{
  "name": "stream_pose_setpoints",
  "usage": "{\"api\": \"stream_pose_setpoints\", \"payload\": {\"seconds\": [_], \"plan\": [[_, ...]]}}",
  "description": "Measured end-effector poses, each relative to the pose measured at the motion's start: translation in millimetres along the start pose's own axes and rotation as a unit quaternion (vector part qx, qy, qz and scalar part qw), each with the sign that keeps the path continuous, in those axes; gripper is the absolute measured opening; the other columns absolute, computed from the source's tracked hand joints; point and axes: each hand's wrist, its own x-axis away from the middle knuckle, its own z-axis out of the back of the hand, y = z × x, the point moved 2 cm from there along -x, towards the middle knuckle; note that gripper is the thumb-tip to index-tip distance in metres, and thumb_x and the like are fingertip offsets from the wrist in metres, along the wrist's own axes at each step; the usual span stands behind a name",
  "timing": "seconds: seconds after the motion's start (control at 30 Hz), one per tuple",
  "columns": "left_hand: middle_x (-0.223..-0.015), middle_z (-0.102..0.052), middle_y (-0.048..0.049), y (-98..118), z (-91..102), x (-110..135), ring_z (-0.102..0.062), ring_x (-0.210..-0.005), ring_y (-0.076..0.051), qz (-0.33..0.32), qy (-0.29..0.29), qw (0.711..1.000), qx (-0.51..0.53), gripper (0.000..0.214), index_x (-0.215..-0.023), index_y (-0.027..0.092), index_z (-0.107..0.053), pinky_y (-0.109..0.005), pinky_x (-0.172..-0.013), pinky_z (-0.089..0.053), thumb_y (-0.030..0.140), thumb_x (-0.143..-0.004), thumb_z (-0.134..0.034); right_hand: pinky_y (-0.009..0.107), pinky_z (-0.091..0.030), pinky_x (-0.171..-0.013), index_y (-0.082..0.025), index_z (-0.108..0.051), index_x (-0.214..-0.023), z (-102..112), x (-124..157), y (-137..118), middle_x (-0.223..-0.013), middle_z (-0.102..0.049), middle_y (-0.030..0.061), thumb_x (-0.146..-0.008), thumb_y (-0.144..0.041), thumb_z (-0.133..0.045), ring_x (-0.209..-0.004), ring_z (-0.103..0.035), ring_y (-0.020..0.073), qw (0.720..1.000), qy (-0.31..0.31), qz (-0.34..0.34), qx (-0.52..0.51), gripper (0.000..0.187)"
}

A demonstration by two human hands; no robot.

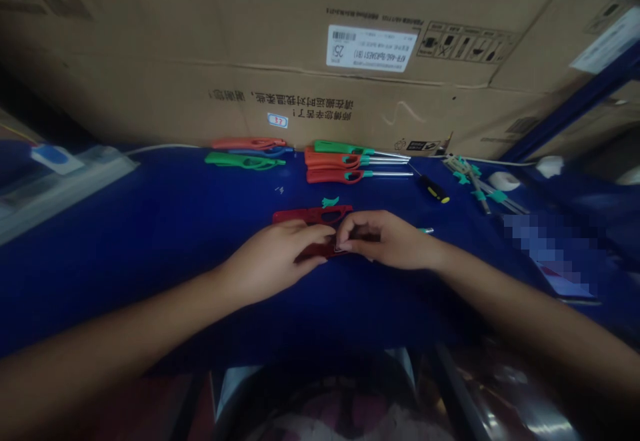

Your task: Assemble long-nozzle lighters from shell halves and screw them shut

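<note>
My left hand (275,254) is closed around a red lighter shell (317,250) low over the blue table, its thumb and fingers along the sides. My right hand (385,237) is at the shell's right end, thumb and forefinger pinched together at a thin, pale, wire-like piece (341,248). A second red lighter shell (300,215) lies just behind my left hand. Beyond it rests a small green trigger piece (330,201). A metal tube tip (427,231) shows past my right hand; its other end is hidden.
Farther back lie orange lighters with metal tubes (335,176), a green one (345,147) and green handle shells (240,160). To the right are a black-and-yellow screwdriver (434,189), tube parts (483,191) and a phone-like screen (555,254). A cardboard box (175,94) walls off the back.
</note>
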Motion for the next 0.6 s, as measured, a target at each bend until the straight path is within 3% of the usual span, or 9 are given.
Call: {"api": "stream_pose_setpoints", "payload": {"seconds": [0.1, 0.3, 0.47, 0.6], "plan": [[-0.110, -0.073, -0.0042, -1.5, 0.9, 0.2, -0.071, -0.098, -0.023, -0.006, 0.006, 1.000, -0.007, 0.033, -0.124, 0.026, -0.066, -0.034, -0.087, -0.057, 0.027, -0.091, -0.070, 0.019, -0.044, -0.050, -0.013, -0.061, -0.091, 12.6, -2.5, 7.8, -0.082, -0.067, 0.0005, -0.092, -0.025, -0.067, -0.051, -0.051, 0.0040, 0.994, -0.061, 0.005, -0.086, 0.014], [-0.111, -0.073, -0.0039, 0.6, 1.8, -1.0, -0.069, -0.100, -0.022, -0.036, -0.015, 0.999, -0.012, 0.031, -0.126, 0.026, -0.064, -0.035, -0.091, -0.055, 0.023, -0.095, -0.064, 0.020, -0.051, -0.052, -0.015, -0.059, -0.099, 21.9, -0.2, 10.3, -0.080, -0.063, -0.0025, -0.093, -0.029, -0.068, -0.057, -0.056, 0.0061, 0.992, -0.078, -0.010, -0.101, 0.018], [-0.116, -0.069, -0.0047, 2.5, 0.1, -2.0, -0.063, -0.108, -0.021, -0.088, -0.030, 0.996, -0.005, 0.024, -0.119, 0.023, -0.067, -0.035, -0.097, -0.051, 0.018, -0.098, -0.056, 0.021, -0.048, -0.065, -0.014, -0.066, -0.111, 19.2, 6.6, -4.2, -0.087, -0.066, 0.0009, -0.091, -0.028, -0.071, -0.072, -0.058, 0.0080, 0.994, -0.112, 0.004, 0.013, 0.025], [-0.119, -0.065, -0.0056, 0.4, -2.7, -2.5, -0.060, -0.112, -0.020, -0.096, -0.021, 0.995, 0.006, 0.027, -0.123, 0.023, -0.066, -0.035, -0.100, -0.050, 0.017, -0.099, -0.055, 0.021, -0.045, -0.064, -0.015, -0.069, -0.111, 19.8, 9.2, -10.1, -0.094, -0.062, 0.0016, -0.085, -0.021, -0.076, -0.070, -0.051, 0.0077, 0.984, -0.101, 0.056, 0.139, 0.028]]}}
